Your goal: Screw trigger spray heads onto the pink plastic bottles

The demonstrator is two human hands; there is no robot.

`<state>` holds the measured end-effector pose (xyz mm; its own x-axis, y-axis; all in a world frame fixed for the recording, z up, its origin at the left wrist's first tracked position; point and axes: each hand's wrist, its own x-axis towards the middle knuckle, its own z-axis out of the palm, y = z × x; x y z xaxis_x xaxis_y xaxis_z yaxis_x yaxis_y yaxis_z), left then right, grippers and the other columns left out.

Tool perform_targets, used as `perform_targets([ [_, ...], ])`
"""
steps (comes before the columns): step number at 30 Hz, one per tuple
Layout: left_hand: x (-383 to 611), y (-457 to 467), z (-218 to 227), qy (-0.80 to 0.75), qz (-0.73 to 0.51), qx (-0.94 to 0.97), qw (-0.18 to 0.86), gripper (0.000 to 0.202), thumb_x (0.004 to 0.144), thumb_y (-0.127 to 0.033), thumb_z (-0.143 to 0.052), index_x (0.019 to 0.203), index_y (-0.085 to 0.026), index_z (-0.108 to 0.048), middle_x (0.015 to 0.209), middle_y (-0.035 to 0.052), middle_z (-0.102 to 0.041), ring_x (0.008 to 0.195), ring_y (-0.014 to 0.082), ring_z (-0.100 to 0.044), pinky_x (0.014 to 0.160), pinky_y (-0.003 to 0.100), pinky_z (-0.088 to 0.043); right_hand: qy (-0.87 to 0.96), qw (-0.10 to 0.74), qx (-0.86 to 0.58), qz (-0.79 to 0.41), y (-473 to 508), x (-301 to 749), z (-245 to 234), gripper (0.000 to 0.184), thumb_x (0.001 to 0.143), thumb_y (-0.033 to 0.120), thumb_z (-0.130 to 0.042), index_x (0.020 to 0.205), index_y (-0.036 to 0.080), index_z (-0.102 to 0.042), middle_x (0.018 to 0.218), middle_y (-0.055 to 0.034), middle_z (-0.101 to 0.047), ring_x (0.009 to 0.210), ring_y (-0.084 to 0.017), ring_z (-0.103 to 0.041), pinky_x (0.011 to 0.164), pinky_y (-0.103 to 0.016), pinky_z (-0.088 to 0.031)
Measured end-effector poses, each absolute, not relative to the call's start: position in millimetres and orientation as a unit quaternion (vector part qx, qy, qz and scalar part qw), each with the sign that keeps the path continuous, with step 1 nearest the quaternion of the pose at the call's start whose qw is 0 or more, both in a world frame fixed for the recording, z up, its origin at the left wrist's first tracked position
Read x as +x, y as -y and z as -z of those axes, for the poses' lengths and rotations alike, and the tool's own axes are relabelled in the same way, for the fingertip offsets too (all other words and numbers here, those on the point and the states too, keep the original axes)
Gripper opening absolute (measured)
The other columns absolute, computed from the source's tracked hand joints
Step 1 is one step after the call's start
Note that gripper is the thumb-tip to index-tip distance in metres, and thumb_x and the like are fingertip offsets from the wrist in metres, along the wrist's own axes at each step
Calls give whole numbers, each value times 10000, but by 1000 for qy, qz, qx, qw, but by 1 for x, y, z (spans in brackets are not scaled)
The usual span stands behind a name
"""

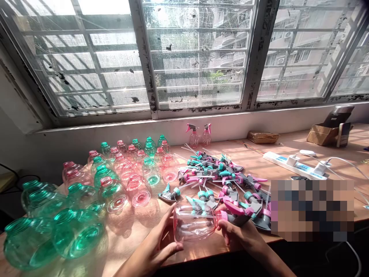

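Note:
My left hand (161, 243) cups the base of a clear pink plastic bottle (193, 223) lying on its side near the table's front edge. My right hand (236, 234) grips a pink and grey spray trigger head (234, 214) at the bottle's neck. Just behind lies a heap of pink and teal spray trigger heads (219, 177) with thin dip tubes sticking out.
Several empty pink and green bottles (121, 173) stand at the left, bigger green ones (54, 231) nearest. Two finished spray bottles (198, 135) stand by the wall. A power strip (294, 164) with plugs, a phone stand (334, 129) and a blurred patch are at the right.

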<state>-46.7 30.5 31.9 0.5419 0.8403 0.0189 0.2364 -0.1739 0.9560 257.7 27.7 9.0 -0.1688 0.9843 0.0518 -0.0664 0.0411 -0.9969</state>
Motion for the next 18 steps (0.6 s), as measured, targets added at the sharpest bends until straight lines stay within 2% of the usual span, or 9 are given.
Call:
perform_targets([
  [3,-47,-31,-27,-382,-302,692,532,860,960,-476,-630,1613,-390,-77,1686,42,-315,1491,333,-400,1250,443,-341,544,487,-414,-544,-27,257,-12,471,831,617,-743,943,160,-724,516,28,-643,451,-121,-574,504,-243,-472],
  [5,-47,-30,-25,-373,-310,685,543,817,979,-485,-594,1609,-405,-80,1696,32,-284,1495,322,-396,1249,439,-346,543,480,-408,-555,-27,257,-14,488,816,630,-750,961,165,-721,532,30,-640,452,-125,-579,505,-253,-499],
  [9,-47,-30,-29,-363,-309,702,530,887,973,-432,-629,1607,-411,-10,1699,11,-281,1544,316,-303,1273,459,-287,535,464,-421,-566,-25,256,-17,512,786,666,-754,808,155,-729,537,23,-621,481,-126,-584,502,-248,-492],
  [12,-48,-30,-32,-367,-295,725,503,948,944,-415,-674,1612,-380,-2,1716,12,-241,1566,341,-234,1292,510,-195,520,476,-419,-572,-23,254,-21,489,765,640,-791,872,170,-712,542,40,-627,484,-120,-574,505,-243,-486],
  [15,-49,-30,-32,-379,-289,736,482,894,930,-445,-681,1613,-373,-110,1724,1,-210,1582,353,-163,1297,544,-120,519,481,-414,-573,-22,254,-23,496,758,626,-805,942,178,-698,561,46,-637,484,-124,-578,504,-249,-494],
  [18,-50,-30,-30,-379,-294,725,494,863,937,-464,-666,1609,-386,-129,1730,-5,-186,1583,347,-161,1296,543,-147,530,468,-419,-570,-23,255,-23,498,775,634,-785,919,164,-710,553,36,-635,481,-122,-579,508,-249,-486],
])
